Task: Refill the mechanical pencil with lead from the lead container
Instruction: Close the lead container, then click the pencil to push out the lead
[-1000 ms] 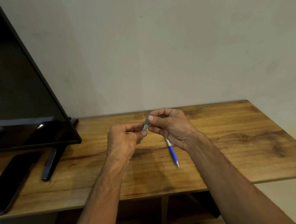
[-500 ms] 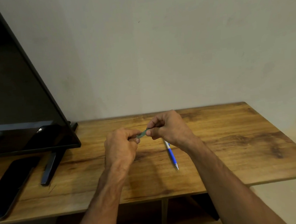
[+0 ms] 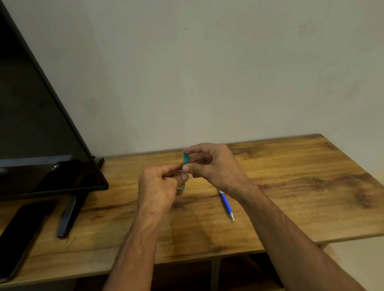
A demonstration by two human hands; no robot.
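Observation:
A small teal lead container [image 3: 185,158] is held upright above the middle of the wooden table [image 3: 307,181]. My right hand [image 3: 214,166] pinches its upper part between thumb and forefinger. My left hand [image 3: 160,190] grips its lower part, whose teal end shows below my fingers. Most of the container is hidden by fingers. The blue and white mechanical pencil [image 3: 226,204] lies on the table below my right wrist, metal tip toward me; its far end is hidden by that wrist.
A black monitor [image 3: 28,137] stands at the left on a dark foot [image 3: 67,216]. A black phone [image 3: 14,239] lies flat near the front left edge. A plain wall rises behind the table. Open shelf compartments show under the tabletop.
The container has turned from lying roughly level between my hands to standing upright. My right hand has shifted onto its upper part. The pencil has not moved.

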